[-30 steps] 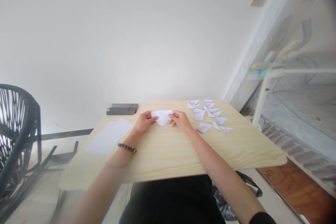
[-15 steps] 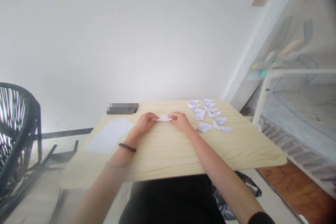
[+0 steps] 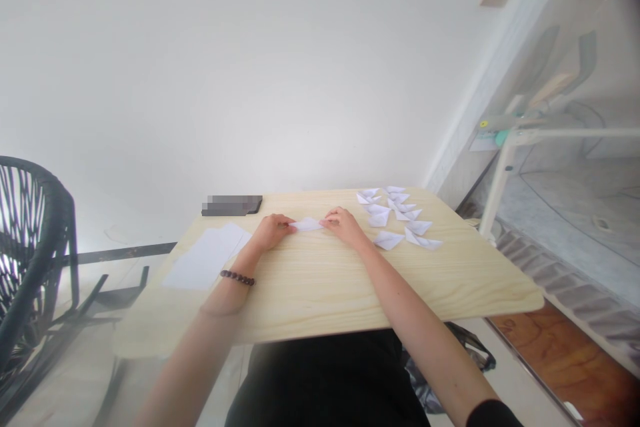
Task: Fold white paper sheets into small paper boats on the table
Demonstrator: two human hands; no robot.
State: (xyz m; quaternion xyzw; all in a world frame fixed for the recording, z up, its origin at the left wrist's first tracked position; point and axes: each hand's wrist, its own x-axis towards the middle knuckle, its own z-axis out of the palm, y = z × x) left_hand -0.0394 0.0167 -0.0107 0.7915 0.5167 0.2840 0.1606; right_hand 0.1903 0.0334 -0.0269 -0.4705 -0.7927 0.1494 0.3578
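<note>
While left grip (image 3: 273, 231) and right grip (image 3: 345, 225) pinch the folded paper (image 3: 307, 224), its point has turned toward the wall (image 3: 300, 93).

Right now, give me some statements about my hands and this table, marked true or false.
1. Your left hand and right hand hold the same paper piece. True.
2. The beaded bracelet is on the right arm. False: the beaded bracelet is on the left.
3. Several folded shapes rest on the right side of the table. True.
4. The flat sheets lie right of the right hand. False: the flat sheets lie left of the left hand.
</note>
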